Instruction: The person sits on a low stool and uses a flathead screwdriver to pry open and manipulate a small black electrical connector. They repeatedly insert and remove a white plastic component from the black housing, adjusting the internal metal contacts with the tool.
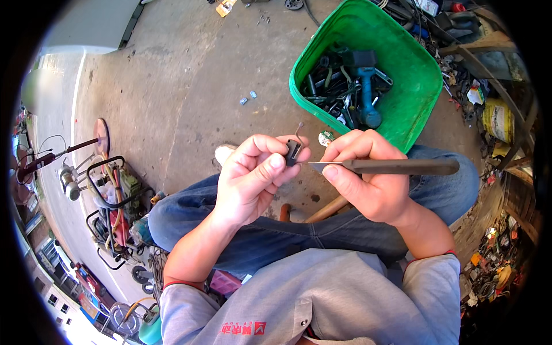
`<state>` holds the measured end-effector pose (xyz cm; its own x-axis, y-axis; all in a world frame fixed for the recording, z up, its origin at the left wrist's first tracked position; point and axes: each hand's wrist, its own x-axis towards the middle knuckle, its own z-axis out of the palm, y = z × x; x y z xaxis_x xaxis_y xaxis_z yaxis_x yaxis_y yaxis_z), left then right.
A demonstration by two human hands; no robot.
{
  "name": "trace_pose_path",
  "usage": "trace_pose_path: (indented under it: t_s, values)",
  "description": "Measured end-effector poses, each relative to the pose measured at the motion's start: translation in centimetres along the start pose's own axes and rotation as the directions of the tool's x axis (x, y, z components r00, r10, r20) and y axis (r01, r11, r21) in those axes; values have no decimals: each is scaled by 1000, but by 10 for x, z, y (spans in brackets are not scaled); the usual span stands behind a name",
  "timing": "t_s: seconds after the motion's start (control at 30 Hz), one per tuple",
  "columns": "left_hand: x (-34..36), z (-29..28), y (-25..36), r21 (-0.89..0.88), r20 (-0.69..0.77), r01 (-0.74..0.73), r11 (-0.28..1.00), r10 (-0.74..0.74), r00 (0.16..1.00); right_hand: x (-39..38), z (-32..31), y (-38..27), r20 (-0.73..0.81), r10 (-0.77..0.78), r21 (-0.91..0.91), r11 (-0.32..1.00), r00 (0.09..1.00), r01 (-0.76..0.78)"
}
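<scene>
My left hand (247,184) is closed on a small black part (292,152), with a thin bent wire sticking up above it. My right hand (371,190) grips a tool like a knife (420,167), which has a dark handle and a short pointed metal blade. The blade tip is close to the black part, a little to its right. Both hands are in front of my bent legs in jeans.
A green bin (414,103) holds several tools, including a teal power tool (368,98). Small machines with hoses (115,201) stand at the left. Cluttered scrap (494,270) and a yellow container (498,119) lie at the right. Small bits (244,100) lie on the concrete floor.
</scene>
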<state>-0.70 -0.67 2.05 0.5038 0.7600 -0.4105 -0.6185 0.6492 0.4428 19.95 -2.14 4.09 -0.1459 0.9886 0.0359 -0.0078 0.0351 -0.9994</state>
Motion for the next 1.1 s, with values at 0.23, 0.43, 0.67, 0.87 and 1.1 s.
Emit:
trace_pose_path:
  t_s: [0.23,0.43,0.67,0.87,1.1]
  values:
    - [-2,-1,-4,-72,33,-10,997,12,999,-3,11,-6,-15,240,207,950,971,-232]
    - [1,-14,-8,24,118,-48,999,45,992,-7,10,2,-43,108,34,994,993,-107]
    - [0,-9,-8,161,114,-91,983,73,991,-3,6,-6,47,7,-127,992,999,-1]
    - [-1,-9,-1,375,169,-153,914,94,981,-2,4,-9,58,-44,-179,982,997,54]
    - [-3,-7,2,443,157,-130,887,66,985,1,2,-5,92,-114,-211,969,989,131]
